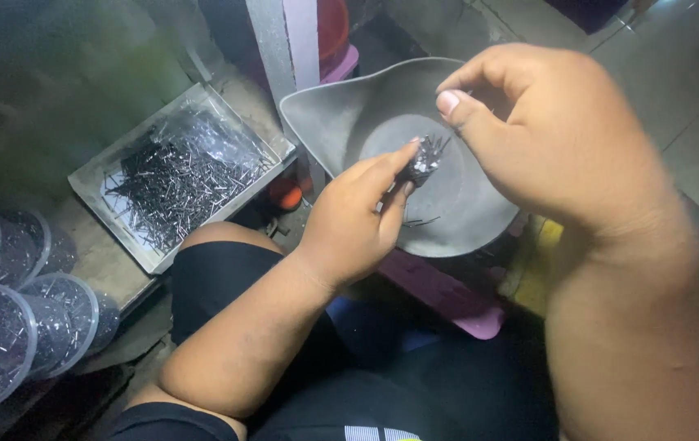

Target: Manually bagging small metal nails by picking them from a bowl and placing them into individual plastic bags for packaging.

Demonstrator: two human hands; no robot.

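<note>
Pins (pixel 423 161): small bundle pinched in left hand (pixel 358 220) fingertips, over grey bowl (pixel 341 114). Right hand (pixel 545 131) just beside, thumb and fingers curled, nothing seen held. Few pins in bowl; tray (pixel 113 167) left of hands well stocked.

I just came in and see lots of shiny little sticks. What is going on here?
A person sits with a grey bowl over the lap. The left hand pinches a small bunch of thin metal pins above the bowl, and the right hand hovers close beside it with the thumb out. A few loose pins lie in the bowl. To the left, a metal tray holds a big pile of the same pins, and round clear tubs stand nearby.
</note>
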